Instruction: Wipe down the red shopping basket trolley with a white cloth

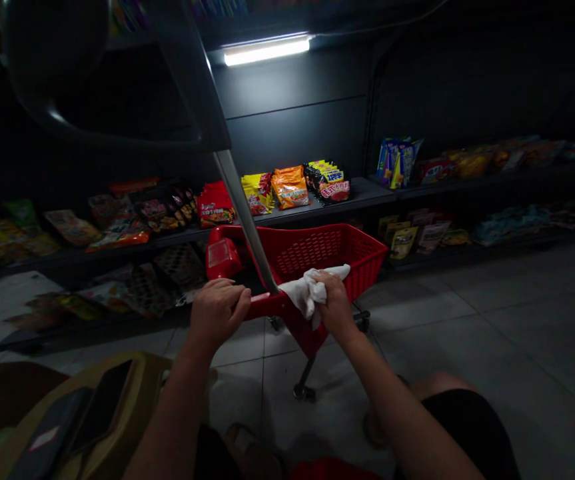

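A red plastic shopping basket (pixel 352 257) on small wheels stands on the tiled floor in front of me. My left hand (pixel 218 308) is closed around its near rim, beside the silver pull handle (pixel 244 213) that rises up to the left. My right hand (pixel 333 303) is closed on a crumpled white cloth (pixel 307 290) and presses it against the rim of the basket at the handle's base. The inside of the basket is mostly hidden.
Dark store shelves (pixel 362 193) run along the back with several snack and noodle packets (pixel 290 187). A lit tube (pixel 267 50) glows above. A yellow-green object with a dark phone-like slab (pixel 100 407) lies at lower left. My knee (pixel 447 400) shows at lower right.
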`<state>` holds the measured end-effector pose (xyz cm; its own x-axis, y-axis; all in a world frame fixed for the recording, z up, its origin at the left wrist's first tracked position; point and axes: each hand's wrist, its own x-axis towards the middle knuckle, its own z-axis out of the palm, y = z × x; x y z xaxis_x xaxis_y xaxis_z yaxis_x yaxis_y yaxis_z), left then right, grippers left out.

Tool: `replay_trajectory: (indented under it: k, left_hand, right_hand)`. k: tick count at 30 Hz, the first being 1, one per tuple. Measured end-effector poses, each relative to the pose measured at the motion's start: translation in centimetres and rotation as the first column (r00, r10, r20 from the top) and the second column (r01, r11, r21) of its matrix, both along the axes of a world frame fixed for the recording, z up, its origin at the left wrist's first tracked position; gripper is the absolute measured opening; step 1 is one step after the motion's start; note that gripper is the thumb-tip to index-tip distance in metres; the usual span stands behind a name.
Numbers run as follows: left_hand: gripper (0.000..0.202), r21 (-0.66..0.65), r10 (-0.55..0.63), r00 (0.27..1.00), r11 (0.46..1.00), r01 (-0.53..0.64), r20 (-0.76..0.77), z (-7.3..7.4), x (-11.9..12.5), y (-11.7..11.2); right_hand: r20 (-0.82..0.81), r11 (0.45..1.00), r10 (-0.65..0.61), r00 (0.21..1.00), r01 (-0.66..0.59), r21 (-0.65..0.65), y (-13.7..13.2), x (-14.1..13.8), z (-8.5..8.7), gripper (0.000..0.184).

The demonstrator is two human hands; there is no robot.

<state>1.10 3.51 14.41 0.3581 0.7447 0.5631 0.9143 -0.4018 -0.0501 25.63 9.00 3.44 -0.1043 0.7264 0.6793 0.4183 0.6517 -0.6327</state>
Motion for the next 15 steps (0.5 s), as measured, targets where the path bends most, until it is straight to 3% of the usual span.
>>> replay_trajectory:
  k: [5, 7, 11, 15]
  left_hand:
    - [0.044, -0.009, 0.020, 1.000, 1.000, -0.020, -0.009, 0.1, -0.2, -0.3]
    - [0.045, -0.033, 0.013, 1.000, 0.999, -0.013, 0.017, 0.2, -0.3, -0.6]
    - [0.050, -0.166, 0.018, 1.000, 0.986, -0.015, 0.020, 1.5, -0.2, -1.3]
    - [0.053, -0.325, 0.227, 0.967, 0.911, -0.253, -0.116, 3.6, 1.8, -1.1]
  right_hand:
    - [0.035, 0.990, 0.128, 0.991, -0.130, 0.055, -2.9, -3.7, 2.5, 0.045]
    - [0.043, 0.983, 0.148, 0.988, -0.151, 0.104, -3.3, -4.4, 2.6, 0.046]
    - [0.081, 0.986, 0.135, 0.987, -0.142, 0.090, -0.6, -0.9, 0.1, 0.034]
    - [0.082, 0.999, -0.018, 0.997, 0.015, 0.040, 2.6, 3.9, -1.9, 0.029]
